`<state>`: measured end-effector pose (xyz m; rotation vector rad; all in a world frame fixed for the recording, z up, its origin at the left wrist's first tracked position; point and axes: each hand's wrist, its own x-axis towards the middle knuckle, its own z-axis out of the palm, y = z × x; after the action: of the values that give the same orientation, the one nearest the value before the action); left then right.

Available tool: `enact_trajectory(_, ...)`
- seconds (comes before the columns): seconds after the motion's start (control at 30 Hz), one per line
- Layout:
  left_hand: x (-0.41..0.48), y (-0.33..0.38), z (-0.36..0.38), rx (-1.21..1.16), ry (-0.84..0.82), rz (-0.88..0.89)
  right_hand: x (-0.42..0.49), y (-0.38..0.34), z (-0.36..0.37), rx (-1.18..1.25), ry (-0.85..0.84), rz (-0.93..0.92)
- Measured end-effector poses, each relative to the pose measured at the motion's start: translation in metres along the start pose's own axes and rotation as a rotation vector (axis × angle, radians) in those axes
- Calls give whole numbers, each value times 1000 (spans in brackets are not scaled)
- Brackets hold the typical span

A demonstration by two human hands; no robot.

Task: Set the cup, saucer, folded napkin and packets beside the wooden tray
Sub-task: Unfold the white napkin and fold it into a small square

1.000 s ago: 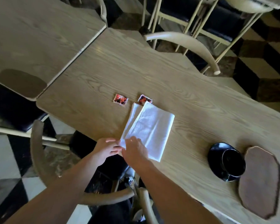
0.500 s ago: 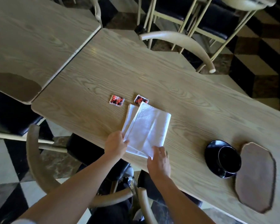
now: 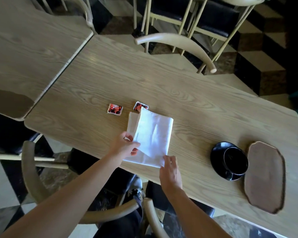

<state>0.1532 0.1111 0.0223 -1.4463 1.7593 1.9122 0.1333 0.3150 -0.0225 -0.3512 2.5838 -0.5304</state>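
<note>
Long pale wood-grain table (image 3: 205, 103) runs from near left to far right; a second table (image 3: 33, 48) of the same wood butts against its far-left end. Curved-back chair (image 3: 175, 43) stands at the far side, another chair (image 3: 34, 177) at the near side below the arms. Wooden tray (image 3: 265, 176), brown, long with cut corners, lies flat at the right end near the near edge. White napkin (image 3: 153, 136), partly folded, lies at mid-table against the near edge; its upper layer is skewed so a strip of the lower layer shows along the left side. Black saucer (image 3: 217, 157) sits just left of the tray, rim touching or nearly touching it, with the black cup (image 3: 236, 160) on it. Left hand (image 3: 126, 146) pinches the napkin's near-left edge between thumb and fingers. Right hand (image 3: 170, 170) has curled fingers at the napkin's near-right corner; cannot tell whether it pinches or only touches. Two red-and-black packets: left packet (image 3: 115, 109) lies alone just far-left of the napkin, right packet (image 3: 140, 105) is tucked partly under the napkin's far corner
</note>
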Motion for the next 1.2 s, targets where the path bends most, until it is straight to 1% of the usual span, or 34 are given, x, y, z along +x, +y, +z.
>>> enact_trajectory(0.07,-6,-8,-9,-7,0,-21,0,3,2,-21,1,-21)
enact_trajectory(0.2,-13,-44,-22,-13,66,-102,1,11,6,-65,-24,-52)
enact_trajectory(0.27,-12,-56,-25,1,135,-97,4,14,9,-67,-60,-54)
enact_trajectory(0.33,-11,-60,-26,11,200,-105,8,14,8,-55,-79,-18)
enact_trajectory(0.43,-10,-63,-26,59,215,-83,9,17,5,-81,-130,-88)
enact_trajectory(0.47,-10,-65,-27,142,224,-46,8,19,3,-95,-136,-119)
enact_trajectory(0.57,-8,-73,-31,502,246,124,5,24,-2,-70,-120,-155)
enact_trajectory(0.63,-8,-71,-31,592,211,147,9,24,-7,-59,-146,-174)
enact_trajectory(0.7,-6,-62,-31,637,189,93,19,21,-19,-81,-269,-176)
enact_trajectory(0.77,-1,-48,-34,755,136,51,33,12,-36,-144,-434,-149)
enact_trajectory(0.83,6,-32,-35,886,75,47,49,2,-49,-206,-515,-94)
enact_trajectory(0.87,11,-25,-35,934,71,82,59,-3,-53,-235,-531,-80)
enact_trajectory(0.9,18,-20,-33,961,82,164,69,-9,-54,-244,-533,-61)
enact_trajectory(0.93,25,-16,-31,973,103,290,79,-15,-54,-201,-500,-27)
enact_trajectory(0.97,32,-16,-28,997,120,437,87,-21,-54,-100,-443,14)
enact_trajectory(1.0,40,-17,-23,1063,124,585,93,-28,-54,15,-345,26)
enact_trajectory(1.03,46,-18,-17,1146,125,719,98,-34,-53,84,-199,-4)
enact_trajectory(1.07,53,-19,-11,1212,118,816,102,-39,-51,88,-57,-64)
enact_trajectory(1.1,59,-19,-5,1257,107,870,104,-45,-45,55,35,-125)
enact_trajectory(1.13,64,-18,0,1291,88,891,107,-50,-38,19,83,-186)
enact_trajectory(1.2,77,-20,8,1334,65,904,110,-54,-19,-79,86,-292)
